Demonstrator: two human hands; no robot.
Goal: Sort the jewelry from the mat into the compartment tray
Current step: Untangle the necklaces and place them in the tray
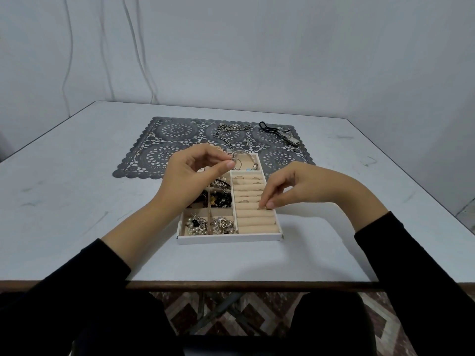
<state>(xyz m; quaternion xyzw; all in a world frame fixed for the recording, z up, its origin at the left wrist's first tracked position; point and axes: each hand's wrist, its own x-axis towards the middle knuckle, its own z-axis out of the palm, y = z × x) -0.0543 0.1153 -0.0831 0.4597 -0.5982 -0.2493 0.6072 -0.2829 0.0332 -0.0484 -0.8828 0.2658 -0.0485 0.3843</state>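
Above the tray (pixel 228 238), the left hand (pixel 190 173) pinched a small silver ring (pixel 233 160). The right hand (pixel 290 187) met its fingertips (pixel 270 203) on the ring rolls (pixel 254 222), and what they held was unclear. The ring looked light, stiff and likely slippery; a pinch grip on its band suited.

The long black fabric left sleeve (pixel 77 278) and its matching right sleeve (pixel 411 265) were plain and close-fitting, each ending at a simple cuff above the wrist. The left hand (pixel 190 173) and right hand (pixel 295 188) were bare. Black fabric trousers (pixel 331 325) of the same dark tone covered both legs at the lower edge of the view.
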